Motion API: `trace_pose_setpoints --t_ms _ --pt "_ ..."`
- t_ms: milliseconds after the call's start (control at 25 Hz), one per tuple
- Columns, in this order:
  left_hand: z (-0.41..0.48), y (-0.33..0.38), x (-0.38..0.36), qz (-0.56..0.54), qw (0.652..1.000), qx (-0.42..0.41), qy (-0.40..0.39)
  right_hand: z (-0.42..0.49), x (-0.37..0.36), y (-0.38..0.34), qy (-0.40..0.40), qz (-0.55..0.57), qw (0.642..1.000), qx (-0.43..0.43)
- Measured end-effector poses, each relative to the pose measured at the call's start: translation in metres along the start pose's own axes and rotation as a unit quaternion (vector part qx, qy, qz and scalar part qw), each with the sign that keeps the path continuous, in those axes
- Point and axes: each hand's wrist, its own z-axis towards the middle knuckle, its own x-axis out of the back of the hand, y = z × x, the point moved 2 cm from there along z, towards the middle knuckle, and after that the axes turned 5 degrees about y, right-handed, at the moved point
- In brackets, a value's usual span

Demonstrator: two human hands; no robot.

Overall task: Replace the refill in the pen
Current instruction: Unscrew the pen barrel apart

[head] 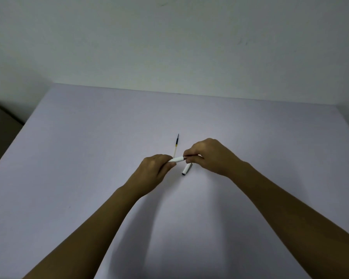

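Observation:
A white pen barrel (177,159) is held level above the table between both hands. My left hand (154,170) grips its left end. My right hand (210,156) pinches the pen's right end, where a dark joint shows at my fingertips. A thin refill (176,145) with a dark tip and a clear tail lies on the table just behind the hands, pointing away from me. A white cap (187,168) with a dark end lies on the table below my right fingers.
The pale lilac table (89,178) runs back to a plain wall. Its left edge drops to a dark floor area (0,125) at the far left.

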Motion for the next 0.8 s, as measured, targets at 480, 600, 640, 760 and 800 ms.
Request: trace_pose_setpoints --t_ms 480,600,640,760,800 --pt "-0.002 0.005 0.003 0.128 0.991 -0.009 -0.045 -0.01 0.003 -0.002 -0.02 0.066 0.997 -0.018" --pt "-0.004 0.005 0.003 0.108 0.992 -0.006 -0.065 -0.01 -0.001 -0.001 -0.081 0.063 0.993 -0.055" --pt "-0.004 0.004 0.004 0.103 0.992 -0.011 -0.07 -0.01 -0.002 -0.002 -0.094 0.05 0.993 -0.059" --pt "-0.004 0.005 0.004 0.089 0.993 -0.019 -0.072 -0.011 0.002 -0.005 -0.046 0.038 0.998 -0.036" --pt "-0.003 0.007 0.005 0.088 0.993 -0.019 -0.07 -0.011 0.005 -0.006 -0.023 0.038 0.999 -0.027"
